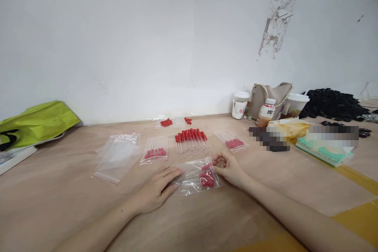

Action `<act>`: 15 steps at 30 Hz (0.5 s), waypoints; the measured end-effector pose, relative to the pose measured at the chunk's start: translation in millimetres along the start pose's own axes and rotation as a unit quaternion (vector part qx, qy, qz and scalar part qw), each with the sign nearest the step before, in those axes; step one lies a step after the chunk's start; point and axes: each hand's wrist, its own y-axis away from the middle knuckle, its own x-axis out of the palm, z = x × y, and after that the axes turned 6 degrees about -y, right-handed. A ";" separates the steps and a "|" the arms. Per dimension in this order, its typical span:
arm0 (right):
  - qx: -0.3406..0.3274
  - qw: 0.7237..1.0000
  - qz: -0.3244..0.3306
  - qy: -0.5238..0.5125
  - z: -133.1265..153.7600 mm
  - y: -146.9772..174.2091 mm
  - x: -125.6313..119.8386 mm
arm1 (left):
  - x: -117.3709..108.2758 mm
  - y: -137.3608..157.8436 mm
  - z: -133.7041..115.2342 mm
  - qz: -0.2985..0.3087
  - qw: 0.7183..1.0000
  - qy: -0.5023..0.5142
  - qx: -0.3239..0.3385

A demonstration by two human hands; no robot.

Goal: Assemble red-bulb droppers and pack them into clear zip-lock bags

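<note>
A clear plastic zip bag (189, 183) holding several red-handled sticks (207, 179) lies flat in front of me. My left hand (158, 189) rests at its left edge, fingers stretched out and thumb apart. At the right edge, my right hand (228, 168) is closed in a pinch on the bag, close to a red handle. Just beyond it, several more red-handled sticks with thin, pale shafts (193, 141) are laid out in a fan. Filled bags sit on both sides: one left bag (154, 151) and one right bag (232, 141).
Flat clear bags (119, 157) are stacked at left, beside a yellow-green bag (44, 120). Small red pieces (166, 122) lie on plastic by the wall. At right stand a lidded cup (240, 106), a bottle (265, 114), a grey bag (273, 96), a tissue pack (321, 151) and a black heap (333, 104).
</note>
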 end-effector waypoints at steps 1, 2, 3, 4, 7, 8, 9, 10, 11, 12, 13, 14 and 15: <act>0.000 1.000 0.013 0.005 -1.8 0.0 1.6 | 0.1 0.0 0.0 -0.001 1.000 0.000 -0.001; 0.003 0.999 0.032 0.011 -3.3 0.3 2.4 | 0.0 0.0 -0.1 -0.002 1.000 0.000 -0.001; 0.007 0.999 0.052 0.016 -4.4 0.8 2.5 | -0.2 0.2 -0.4 -0.004 1.000 0.002 -0.001; 0.014 0.997 0.069 0.022 -5.0 1.0 1.6 | -0.6 0.3 -0.9 -0.006 1.000 0.004 -0.001; 0.029 0.995 0.073 0.057 -3.4 -2.6 -5.8 | -2.8 0.3 -3.6 -0.008 1.000 0.014 0.003; 0.028 0.995 0.054 0.074 -1.9 -6.2 -9.5 | -3.7 0.2 -4.6 -0.008 1.000 0.019 0.005; 0.021 0.995 0.026 0.097 -0.1 -11.3 -13.4 | -4.4 0.0 -5.5 -0.011 1.000 0.026 0.007; 0.014 0.991 -0.007 0.129 1.9 -17.8 -17.3 | -5.1 -0.1 -6.4 -0.016 0.999 0.034 0.010; 0.011 0.985 -0.037 0.167 3.9 -25.7 -21.1 | -5.7 -0.3 -7.1 -0.020 0.999 0.044 0.012; 0.015 0.977 -0.061 0.204 5.7 -34.5 -24.3 | -6.2 -0.4 -7.8 -0.025 0.998 0.053 0.013; 0.024 0.968 -0.077 0.239 7.1 -44.1 -26.8 | -6.5 -0.4 -8.4 -0.027 0.998 0.060 0.013; 0.037 0.961 -0.081 0.262 8.0 -54.0 -28.4 | -6.8 -0.4 -9.0 -0.027 0.997 0.065 0.013; 0.048 0.956 -0.083 0.277 8.5 -64.0 -29.0 | -7.1 -0.3 -9.4 -0.026 0.997 0.067 0.011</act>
